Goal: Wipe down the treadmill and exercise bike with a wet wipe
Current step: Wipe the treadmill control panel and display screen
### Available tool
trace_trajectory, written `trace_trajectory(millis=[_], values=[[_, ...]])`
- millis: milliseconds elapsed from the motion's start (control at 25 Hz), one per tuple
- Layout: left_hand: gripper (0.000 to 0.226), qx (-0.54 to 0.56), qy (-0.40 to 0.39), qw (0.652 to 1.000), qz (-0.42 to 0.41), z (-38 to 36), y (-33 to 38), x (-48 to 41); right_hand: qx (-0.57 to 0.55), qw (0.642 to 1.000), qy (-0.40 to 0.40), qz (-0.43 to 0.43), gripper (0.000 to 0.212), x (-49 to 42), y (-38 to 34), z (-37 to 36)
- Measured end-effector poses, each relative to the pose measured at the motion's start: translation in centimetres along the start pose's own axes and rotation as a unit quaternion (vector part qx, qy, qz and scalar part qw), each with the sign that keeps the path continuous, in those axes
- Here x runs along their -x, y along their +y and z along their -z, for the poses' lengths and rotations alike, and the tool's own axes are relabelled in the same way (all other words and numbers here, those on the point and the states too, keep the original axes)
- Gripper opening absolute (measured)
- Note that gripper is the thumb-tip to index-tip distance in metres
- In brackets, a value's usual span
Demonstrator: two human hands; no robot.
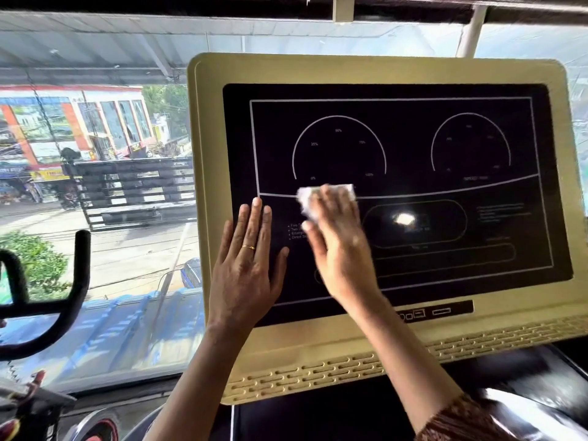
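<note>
Pressing a white wet wipe (306,202) against the black panel of the treadmill console (302,345), the right hand (337,240) lies flat, fingers extended, below the left dial. The left hand (248,265), fingers straight and together, rests at the panel's left edge. The exercise bike handlebar (79,265) stands beyond the console's left side.

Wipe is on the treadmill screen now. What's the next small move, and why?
Probably slide the right hand and its wipe rightward across the dark screen. The wipe sits left of centre at the line under the left dial, so the wide stretch to the right lies ahead, while the left hand rests flat at the lower left, out of that path.
</note>
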State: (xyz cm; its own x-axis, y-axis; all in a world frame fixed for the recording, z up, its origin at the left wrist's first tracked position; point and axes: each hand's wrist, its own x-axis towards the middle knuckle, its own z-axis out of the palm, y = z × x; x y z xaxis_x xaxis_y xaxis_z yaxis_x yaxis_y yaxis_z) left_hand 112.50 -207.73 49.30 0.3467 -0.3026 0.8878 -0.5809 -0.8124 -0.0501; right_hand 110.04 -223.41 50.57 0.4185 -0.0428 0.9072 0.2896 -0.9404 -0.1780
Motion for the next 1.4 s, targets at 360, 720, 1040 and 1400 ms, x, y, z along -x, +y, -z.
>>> trace_trajectory(millis=[360,720,1040,1400], values=[[0.056,-0.002,-0.003,1.000,-0.002,-0.1,0.1,0.1,-0.020,0.986,0.079,-0.143,0.048,-4.0,3.3,0.6],[0.051,0.019,0.014,1.000,-0.013,0.0,-0.3,1.1,-0.019,0.991,0.071,-0.114,0.042,-1.3,5.1,2.0],[0.055,0.070,0.017,0.997,0.030,1.1,-1.2,2.7,-0.016,0.986,-0.107,0.127,0.044,1.1,-1.1,0.4],[0.057,0.054,-0.040,0.998,0.021,2.6,-3.5,5.6,-0.081,0.993,-0.063,0.059,0.044,-2.3,-5.4,-3.7]])
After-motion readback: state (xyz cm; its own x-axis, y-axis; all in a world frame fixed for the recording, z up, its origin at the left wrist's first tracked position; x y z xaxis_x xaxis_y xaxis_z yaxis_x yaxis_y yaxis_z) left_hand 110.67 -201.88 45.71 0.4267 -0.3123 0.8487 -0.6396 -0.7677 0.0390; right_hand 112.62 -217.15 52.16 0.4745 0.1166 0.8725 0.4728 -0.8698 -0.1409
